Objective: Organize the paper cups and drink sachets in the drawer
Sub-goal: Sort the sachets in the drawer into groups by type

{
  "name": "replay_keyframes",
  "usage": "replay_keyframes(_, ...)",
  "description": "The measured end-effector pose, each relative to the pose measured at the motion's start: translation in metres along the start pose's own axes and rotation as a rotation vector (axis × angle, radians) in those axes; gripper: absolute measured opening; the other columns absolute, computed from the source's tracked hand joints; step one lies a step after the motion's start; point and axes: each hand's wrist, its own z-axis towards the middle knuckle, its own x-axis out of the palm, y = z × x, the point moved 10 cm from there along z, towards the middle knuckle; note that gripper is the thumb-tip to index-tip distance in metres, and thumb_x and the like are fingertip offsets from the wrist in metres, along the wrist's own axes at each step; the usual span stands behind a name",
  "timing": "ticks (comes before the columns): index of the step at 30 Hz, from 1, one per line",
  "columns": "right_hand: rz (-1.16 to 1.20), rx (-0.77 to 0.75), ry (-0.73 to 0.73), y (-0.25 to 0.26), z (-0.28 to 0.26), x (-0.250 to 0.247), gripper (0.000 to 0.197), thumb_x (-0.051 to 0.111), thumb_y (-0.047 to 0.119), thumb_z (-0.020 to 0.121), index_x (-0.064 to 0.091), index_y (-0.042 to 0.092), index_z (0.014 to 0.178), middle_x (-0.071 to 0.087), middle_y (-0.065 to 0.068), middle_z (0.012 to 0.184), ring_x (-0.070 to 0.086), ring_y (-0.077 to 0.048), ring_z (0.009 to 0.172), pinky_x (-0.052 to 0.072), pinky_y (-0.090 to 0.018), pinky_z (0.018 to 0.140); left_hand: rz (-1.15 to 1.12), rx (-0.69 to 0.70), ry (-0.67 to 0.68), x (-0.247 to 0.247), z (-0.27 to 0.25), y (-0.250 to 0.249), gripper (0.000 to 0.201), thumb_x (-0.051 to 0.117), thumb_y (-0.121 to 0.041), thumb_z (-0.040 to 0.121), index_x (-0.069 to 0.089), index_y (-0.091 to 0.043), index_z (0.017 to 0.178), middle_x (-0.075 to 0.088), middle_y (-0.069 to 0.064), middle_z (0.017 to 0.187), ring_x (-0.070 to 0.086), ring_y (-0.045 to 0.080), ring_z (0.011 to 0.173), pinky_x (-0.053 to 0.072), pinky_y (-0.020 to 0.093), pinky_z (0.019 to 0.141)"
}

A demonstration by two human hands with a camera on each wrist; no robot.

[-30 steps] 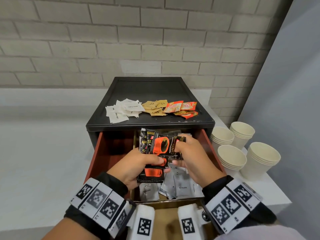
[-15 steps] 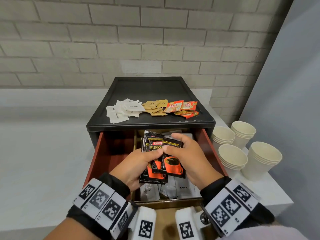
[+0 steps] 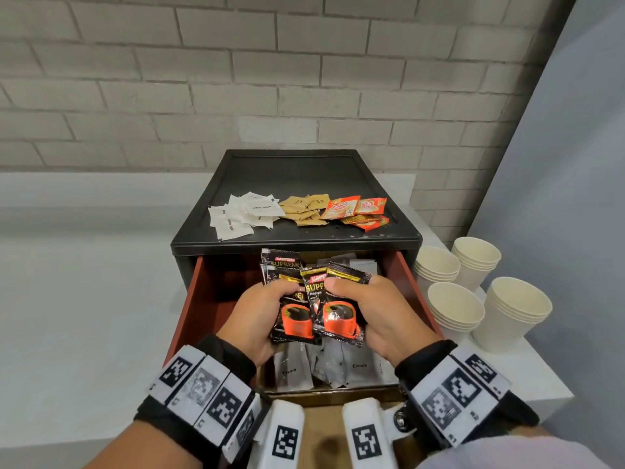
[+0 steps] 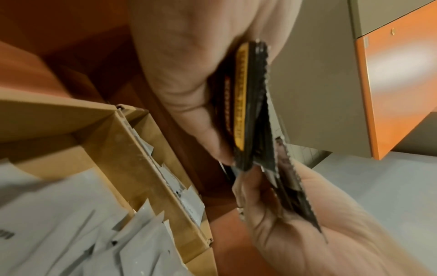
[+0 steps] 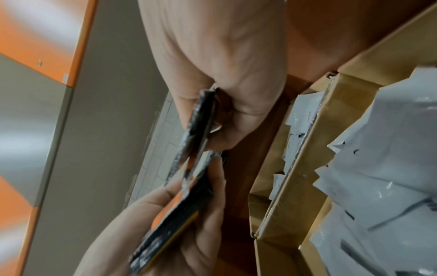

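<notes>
— What did we hold?
— Our left hand [image 3: 260,309] and right hand [image 3: 378,313] both gripped black coffee sachets [image 3: 314,299] over the open drawer [image 3: 203,299].
— Which way did they point?
— Standing tall, names on top.
— How to do it well?
— We should square the edges, then set them down together.

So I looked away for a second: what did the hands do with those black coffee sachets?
Both hands turned the black coffee sachets upright and squared them into a fan; the right hand shifted its grip to the front sachet. The left hand kept holding the bundle. The grey sachets, cups and the sachets on the cabinet top stayed put.
</notes>
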Motion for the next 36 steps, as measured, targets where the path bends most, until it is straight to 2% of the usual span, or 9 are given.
replay_keyframes(7, -0.141, 0.03, 0.039, -0.01, -0.003, 0.01, 0.027, 0.068, 0.0, 0.08, 0.062, 0.004, 0.106, 0.07, -0.019, 0.1, 0.068, -0.031, 0.086, 0.055, -0.045, 0.082, 0.124, 0.128, -0.004, 0.001, -0.002, -0.008, 0.02, 0.057, -0.002, 0.088, 0.063, -0.004, 0.108, 0.073, 0.015, 0.093, 0.071, 0.027, 0.077, 0.057, 0.035, 0.064)
replay_keyframes(12, -0.156, -0.002, -0.017, -0.002, -0.003, 0.002, 0.029, 0.068, -0.005, 0.078, 0.06, 0.002, 0.105, 0.069, -0.021, 0.101, 0.067, -0.032, 0.082, 0.056, -0.045, 0.078, 0.054, 0.104, -0.05, -0.003, -0.003, -0.008, 0.018, 0.055, -0.021, 0.093, 0.065, -0.008, 0.101, 0.073, 0.016, 0.093, 0.07, 0.033, 0.084, 0.055, 0.043, 0.078)
replay_keyframes(19, -0.149, -0.038, -0.068, 0.006, -0.002, -0.009, 0.016, 0.067, -0.004, 0.079, 0.066, 0.007, 0.09, 0.071, -0.014, 0.084, 0.068, -0.028, 0.069, 0.058, -0.038, 0.066, 0.031, 0.061, -0.105, -0.007, 0.0, -0.005, 0.021, 0.042, -0.013, 0.097, 0.061, -0.004, 0.093, 0.071, 0.012, 0.069, 0.068, 0.022, 0.054, 0.057, 0.035, 0.052)
replay_keyframes(23, -0.29, -0.145, -0.142, 0.019, -0.004, -0.013, 0.02, 0.066, -0.002, 0.08, 0.064, 0.017, 0.083, 0.07, -0.009, 0.087, 0.067, -0.026, 0.081, 0.056, -0.036, 0.076, 0.122, 0.082, -0.099, -0.005, 0.001, -0.004, 0.017, 0.045, -0.01, 0.097, 0.06, -0.005, 0.104, 0.07, 0.018, 0.093, 0.069, 0.026, 0.072, 0.058, 0.038, 0.064)
replay_keyframes(26, -0.459, -0.139, -0.116, 0.017, -0.006, 0.0, 0.013, 0.058, 0.001, 0.085, 0.059, 0.014, 0.091, 0.063, -0.006, 0.08, 0.059, -0.02, 0.069, 0.048, -0.023, 0.058, 0.193, 0.126, -0.081, -0.001, 0.001, -0.005, 0.014, 0.049, -0.007, 0.095, 0.063, -0.011, 0.097, 0.072, 0.014, 0.092, 0.069, 0.027, 0.08, 0.057, 0.04, 0.074)
replay_keyframes(28, -0.599, -0.128, -0.064, 0.007, -0.003, 0.014, 0.008, 0.052, 0.006, 0.087, 0.053, 0.009, 0.095, 0.053, -0.006, 0.077, 0.049, -0.02, 0.067, 0.04, -0.029, 0.058, 0.245, 0.162, -0.069, 0.003, -0.001, -0.005, 0.02, 0.05, -0.004, 0.094, 0.066, -0.015, 0.093, 0.073, 0.01, 0.091, 0.069, 0.026, 0.085, 0.055, 0.041, 0.08)
replay_keyframes(31, -0.711, -0.138, 0.023, 0.003, -0.005, 0.029, 0.023, 0.052, 0.018, 0.091, 0.037, 0.016, 0.109, 0.051, -0.003, 0.084, 0.046, -0.015, 0.066, 0.036, -0.028, 0.059, 0.228, 0.169, -0.077, 0.001, -0.002, -0.003, 0.019, 0.051, -0.001, 0.093, 0.066, -0.013, 0.096, 0.073, 0.007, 0.085, 0.07, 0.02, 0.075, 0.056, 0.031, 0.065)
replay_keyframes(34, -0.718, -0.178, 0.177, -0.001, -0.01, 0.045, 0.07, 0.062, 0.031, 0.085, 0.019, 0.038, 0.14, 0.042, 0.014, 0.124, 0.048, -0.008, 0.105, 0.039, -0.023, 0.086, 0.125, 0.1, -0.074, 0.002, -0.002, 0.0, 0.016, 0.051, -0.008, 0.095, 0.063, -0.01, 0.104, 0.071, 0.012, 0.089, 0.07, 0.022, 0.073, 0.057, 0.031, 0.058)
replay_keyframes(36, -0.786, -0.205, 0.208, -0.005, -0.012, 0.053, 0.083, 0.071, 0.05, 0.069, 0.024, 0.052, 0.137, 0.046, 0.014, 0.13, 0.05, -0.009, 0.116, 0.043, -0.031, 0.098, 0.079, 0.056, -0.069, 0.004, -0.002, 0.001, 0.019, 0.049, -0.015, 0.097, 0.061, -0.008, 0.11, 0.07, 0.015, 0.093, 0.068, 0.025, 0.079, 0.056, 0.035, 0.064)
